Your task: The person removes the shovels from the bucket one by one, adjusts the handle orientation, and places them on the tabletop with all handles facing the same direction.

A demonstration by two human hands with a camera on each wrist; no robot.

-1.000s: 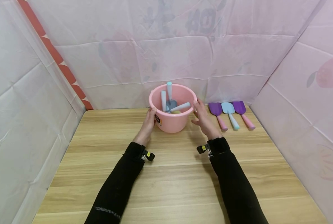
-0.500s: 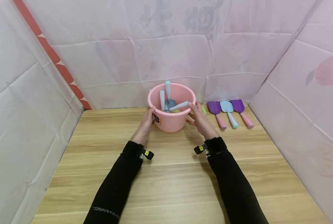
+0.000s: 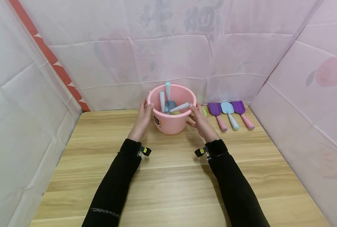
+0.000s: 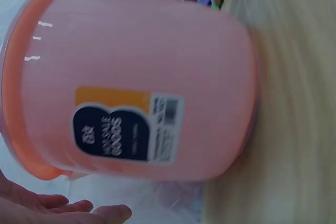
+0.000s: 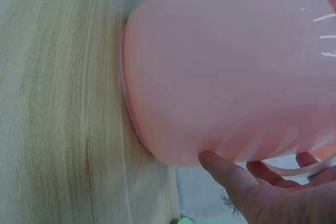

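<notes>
A pink bucket (image 3: 172, 123) stands on the wooden table (image 3: 168, 179) near the back wall. Inside it lie several small shovels with pale blue handles (image 3: 167, 90). My left hand (image 3: 144, 108) is up at the bucket's left rim with its fingers straight. In the left wrist view those fingers (image 4: 63, 211) lie just off the rim of the bucket (image 4: 157, 77). My right hand (image 3: 194, 116) cups the bucket's right side. In the right wrist view its thumb (image 5: 220, 166) presses the bucket's wall (image 5: 226, 72), and the fingers curve behind the rim.
Right of the bucket lie three shovels side by side: purple (image 3: 217, 114), light blue (image 3: 230, 113), purple (image 3: 242, 112). A small green thing (image 3: 204, 111) shows behind my right hand. Pink fabric walls close in the table on three sides.
My right hand has closed in onto the bucket's right side. My left hand has slid up from the bucket's wall to its rim. The bucket stands where it was.
</notes>
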